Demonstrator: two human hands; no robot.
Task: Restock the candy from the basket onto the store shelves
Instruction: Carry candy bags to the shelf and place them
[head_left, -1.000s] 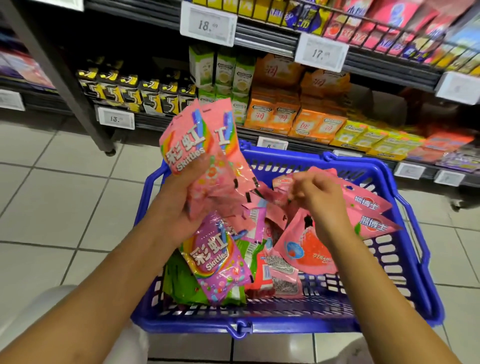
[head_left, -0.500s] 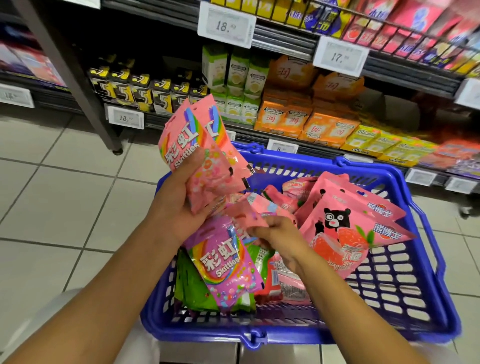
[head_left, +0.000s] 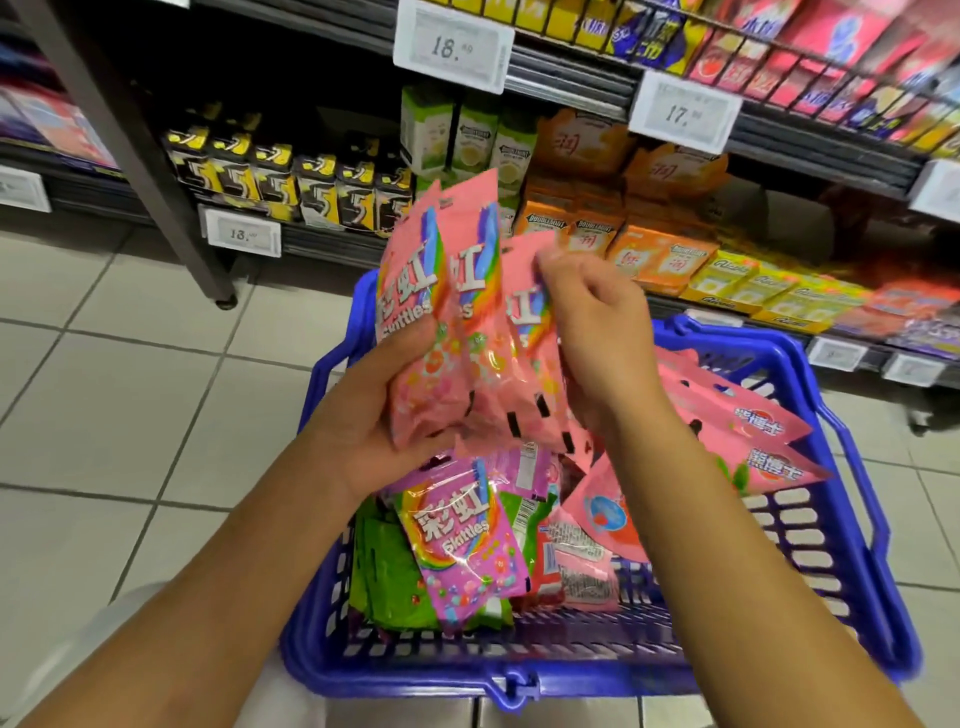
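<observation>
Down on pale floor tiles (head_left: 130, 364), a blue basket (head_left: 519, 670) sits before stocked shelves (head_left: 571, 88).
Left hand (head_left: 374, 410) grips three pink Skittles packs (head_left: 441, 332) fanned above the basket; right hand (head_left: 597, 332) pinches the rightmost pack's top (fingers curled). Open tile lies leftward. One magenta Skittles pack (head_left: 462, 545) lies inside the basket among other bags, uncounted.

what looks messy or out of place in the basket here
Nothing looks damaged or spilled. The candy packs in the blue basket lie jumbled at angles: a purple Skittles bag slants over green packs, pink bear packs lean against the right side.
</observation>
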